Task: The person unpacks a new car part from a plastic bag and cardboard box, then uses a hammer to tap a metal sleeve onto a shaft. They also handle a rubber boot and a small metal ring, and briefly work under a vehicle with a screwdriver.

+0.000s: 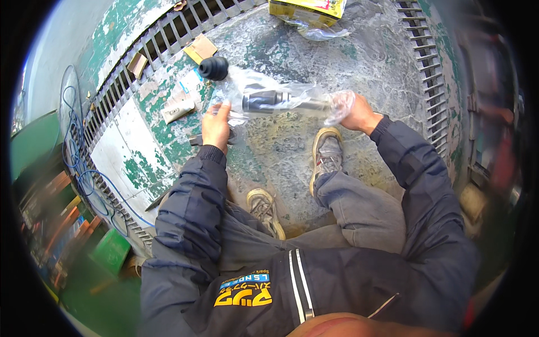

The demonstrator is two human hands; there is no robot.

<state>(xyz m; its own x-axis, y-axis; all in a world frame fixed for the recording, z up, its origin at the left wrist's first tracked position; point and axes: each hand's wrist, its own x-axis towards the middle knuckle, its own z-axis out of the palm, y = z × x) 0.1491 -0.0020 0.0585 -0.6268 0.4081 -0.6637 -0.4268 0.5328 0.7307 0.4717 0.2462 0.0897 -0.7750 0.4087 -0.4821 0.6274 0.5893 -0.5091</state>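
Observation:
A dark metal shaft with a thick cylindrical joint [265,101], much like a drive-shaft joint, lies inside a clear plastic bag [306,90] held level above the floor. My right hand [360,114] is closed round the bunched right end of the bag, near the thin end of the shaft. At the other end, by the thick part, my left hand [216,124] has its fingers closed on the bag's edge. A black ribbed rubber boot [214,68] is just beyond my left hand. Left of that hand, a whitish tube or packet [178,111] rests on the floor.
Farther off stands a yellow box [307,12] with clear plastic beside it. Cardboard pieces [201,48] lie near the left floor grate [163,42]; another grate [431,73] runs along the right. A blue hose [84,168] coils at the left. My shoes [327,150] are below the bag.

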